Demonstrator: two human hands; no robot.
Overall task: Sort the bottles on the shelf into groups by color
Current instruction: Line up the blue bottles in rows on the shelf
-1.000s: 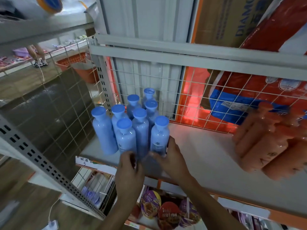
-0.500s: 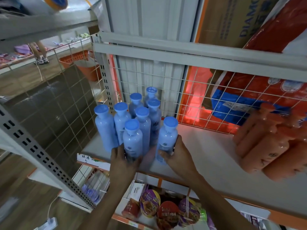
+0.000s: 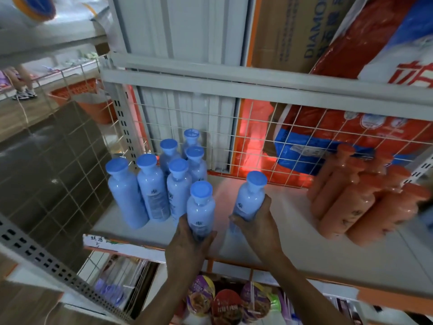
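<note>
- cardboard box (image 3: 288,31), upper shelf: blue print "DIAMO", rest cut off by the bag in front; blue Chinese characters alongside, too blurred to read
- red-and-white bag (image 3: 375,43): part of a big red Chinese character on white, cut by the frame edge, unreadable
- shelf-edge tag (image 3: 103,242): handwritten characters, illegible, with "5" below
- front blue bottle (image 3: 200,207) and right blue bottle (image 3: 249,200): dark script logo, illegible
- standing blue bottle (image 3: 154,195): logo plus fine-print block, too small
- orange bottles (image 3: 365,205): dark marks, illegible
- bowl lids (image 3: 226,306) on the lower shelf: printed characters, blurred
</note>
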